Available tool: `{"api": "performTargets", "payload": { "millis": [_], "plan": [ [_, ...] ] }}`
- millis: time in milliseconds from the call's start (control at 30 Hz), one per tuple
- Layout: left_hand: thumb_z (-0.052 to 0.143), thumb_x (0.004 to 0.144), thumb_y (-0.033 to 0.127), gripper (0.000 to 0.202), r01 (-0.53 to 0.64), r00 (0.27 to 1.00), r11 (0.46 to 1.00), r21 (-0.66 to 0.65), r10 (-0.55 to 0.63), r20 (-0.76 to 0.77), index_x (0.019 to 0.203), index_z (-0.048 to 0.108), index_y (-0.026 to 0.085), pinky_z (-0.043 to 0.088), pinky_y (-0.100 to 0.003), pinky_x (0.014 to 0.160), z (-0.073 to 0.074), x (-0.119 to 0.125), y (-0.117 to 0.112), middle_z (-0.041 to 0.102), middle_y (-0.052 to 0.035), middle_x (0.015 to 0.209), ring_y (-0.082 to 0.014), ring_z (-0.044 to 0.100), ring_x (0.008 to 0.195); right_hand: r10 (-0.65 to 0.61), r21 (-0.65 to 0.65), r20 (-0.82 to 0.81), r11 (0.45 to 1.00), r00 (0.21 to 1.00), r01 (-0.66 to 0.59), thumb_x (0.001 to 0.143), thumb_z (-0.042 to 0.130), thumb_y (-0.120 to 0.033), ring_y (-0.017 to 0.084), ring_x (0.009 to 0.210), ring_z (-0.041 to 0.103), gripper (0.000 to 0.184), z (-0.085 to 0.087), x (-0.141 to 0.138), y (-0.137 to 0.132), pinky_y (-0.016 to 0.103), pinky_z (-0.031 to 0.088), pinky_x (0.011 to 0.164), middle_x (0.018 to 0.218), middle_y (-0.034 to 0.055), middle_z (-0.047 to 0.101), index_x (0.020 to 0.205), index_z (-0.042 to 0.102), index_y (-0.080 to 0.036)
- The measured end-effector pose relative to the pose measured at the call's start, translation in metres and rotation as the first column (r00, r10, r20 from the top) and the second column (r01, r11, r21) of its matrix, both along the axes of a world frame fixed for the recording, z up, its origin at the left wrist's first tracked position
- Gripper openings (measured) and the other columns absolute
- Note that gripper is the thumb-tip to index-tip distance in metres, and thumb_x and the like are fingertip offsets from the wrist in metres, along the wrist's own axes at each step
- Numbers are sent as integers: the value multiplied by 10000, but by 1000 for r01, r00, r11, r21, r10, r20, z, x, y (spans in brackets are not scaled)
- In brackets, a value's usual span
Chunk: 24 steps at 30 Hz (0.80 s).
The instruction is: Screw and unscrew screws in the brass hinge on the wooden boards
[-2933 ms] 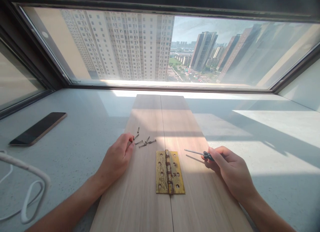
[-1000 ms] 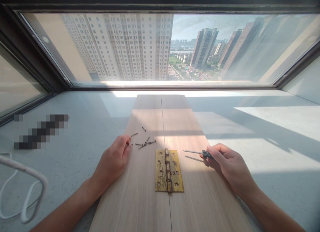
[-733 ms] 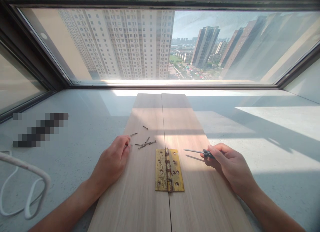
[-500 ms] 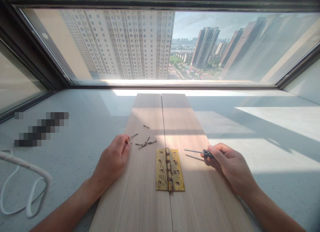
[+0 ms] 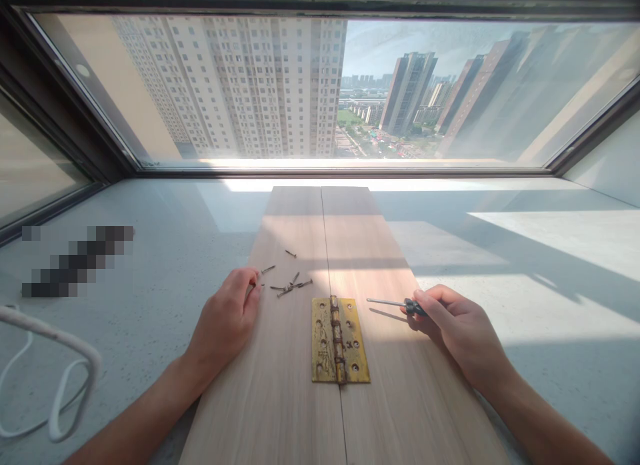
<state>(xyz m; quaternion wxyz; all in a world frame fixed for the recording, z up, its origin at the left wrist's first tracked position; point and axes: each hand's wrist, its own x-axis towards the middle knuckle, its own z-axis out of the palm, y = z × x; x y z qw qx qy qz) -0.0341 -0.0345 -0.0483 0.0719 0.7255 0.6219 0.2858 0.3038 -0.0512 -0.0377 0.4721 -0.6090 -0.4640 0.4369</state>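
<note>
grey sill [image 5: 150, 265] under window | two boards [image 5: 300, 385], brass hinge [image 5: 340, 340] across seam | left hand [image 5: 227, 318] pinches screw, loose screws [image 5: 293, 285] beside | right hand [image 5: 463, 331] clasps screwdriver [image 5: 395, 305] | white cable [image 5: 55, 385] left

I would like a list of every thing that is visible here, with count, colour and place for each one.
boards: two, light wood, side by side on the sill, running toward the window
hinge: one, brass, lying open across the seam of the boards
screws: about six, dark, loose on the left board above the hinge
screwdriver: one, metal shaft with dark handle, over the right board
sill: one, pale grey, under everything
cable: one, white, looped at the far left
blurred patch: one, dark, on the sill at left
window: one, dark frame, towers outside
left hand: fingertips at a screw
right hand: holding the screwdriver
</note>
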Motion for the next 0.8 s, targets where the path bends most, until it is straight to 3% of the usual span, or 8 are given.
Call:
{"api": "performTargets", "payload": {
  "millis": [800],
  "plan": [
    [392,918,295,89,69,997,997,-25,-68,30,953,441,229,456,-375,912,-2,-5,-3,585,-67,1172,-228,565,1091,5,-12,-4,1000,1000,-5,793,657,-477,154,675,588,343,-3,4,0,248,449,594,664,40,651,633,620,-175]
  ]
}}
